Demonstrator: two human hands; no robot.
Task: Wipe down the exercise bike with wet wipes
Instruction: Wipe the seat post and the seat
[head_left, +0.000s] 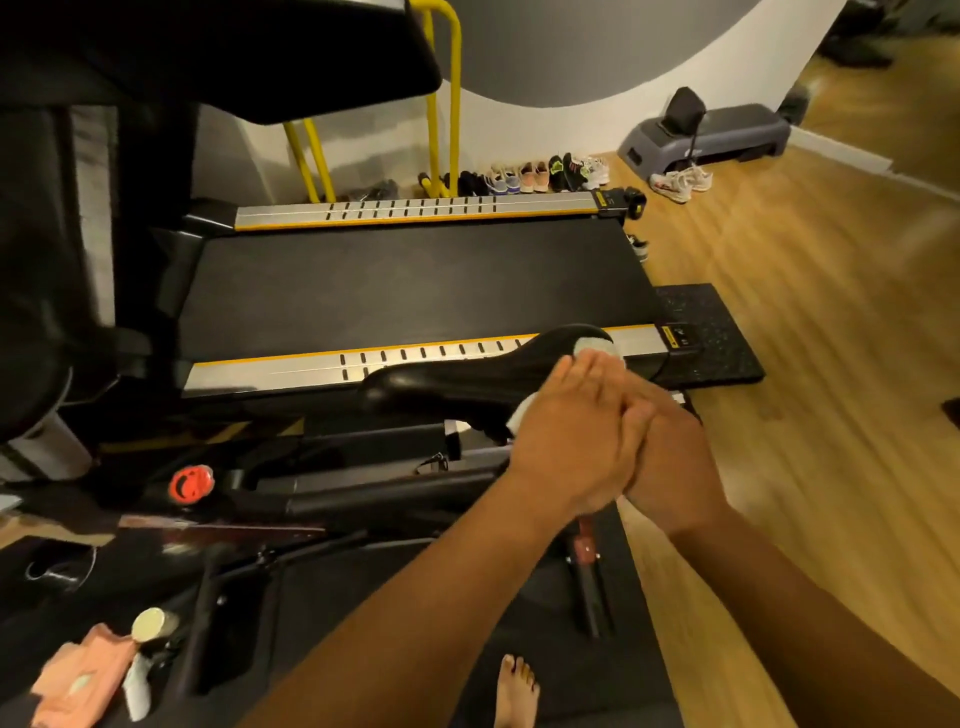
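Bike saddle (441, 376) lies under both hands, a little right of the middle of the frame, and the work is at its wide rear end. The left hand (571, 431) is on top, with straight fingers laid flat, and it presses a white wipe (596, 344) onto the saddle; the wipe shows beyond the fingertips and again at the near edge of the saddle. The right hand (670, 452) is just beside and partly under the left one, touching it; its fingers are hidden, so I cannot tell whether it holds the wipe. The saddle has its long axis across the frame from left to right, rising slightly to the right, and its narrow nose points left. The rest of the bike (363, 499) runs from under the saddle toward the lower left, past a red knob (191, 484), so the whole machine seems to point the same way as the nose. I judge that the saddle is being wiped now, and that the dark frame, the knob and the parts in the lower left probably remain; no surface shows clearly whether it is already cleaned. Behind the saddle, a treadmill (415, 291) fills the middle of the frame.
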